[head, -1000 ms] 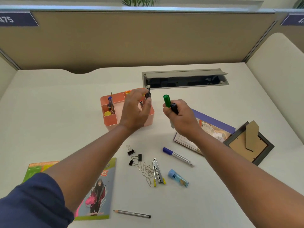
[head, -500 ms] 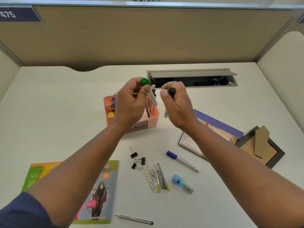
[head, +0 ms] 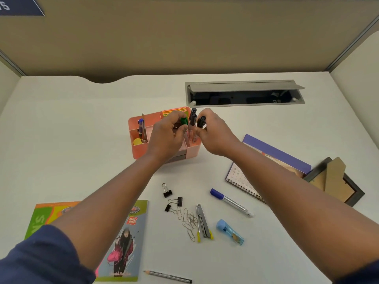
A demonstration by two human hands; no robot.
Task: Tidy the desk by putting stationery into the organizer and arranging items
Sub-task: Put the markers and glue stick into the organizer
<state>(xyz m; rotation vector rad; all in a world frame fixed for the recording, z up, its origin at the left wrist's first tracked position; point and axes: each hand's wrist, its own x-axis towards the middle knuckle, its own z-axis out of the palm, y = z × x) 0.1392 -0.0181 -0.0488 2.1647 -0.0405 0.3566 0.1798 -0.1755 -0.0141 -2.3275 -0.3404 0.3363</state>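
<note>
Left hand [head: 167, 134], right hand [head: 213, 133]: both forward, fingers pinched.

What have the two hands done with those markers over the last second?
The green-capped marker passed from the right hand to the left hand. Both hands came down over the pink plastic organizer, the right holding a black-capped marker. The loose items on the desk stayed put.

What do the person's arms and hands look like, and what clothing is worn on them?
Both forearms are bare. The left hand and the right hand wear no gloves, and no rings, watch or bracelet show. A dark navy blue sleeve of soft fabric covers the left upper arm, pushed up to about the elbow. A small piece of the same navy sleeve shows on the right arm at the frame's edge.
</note>
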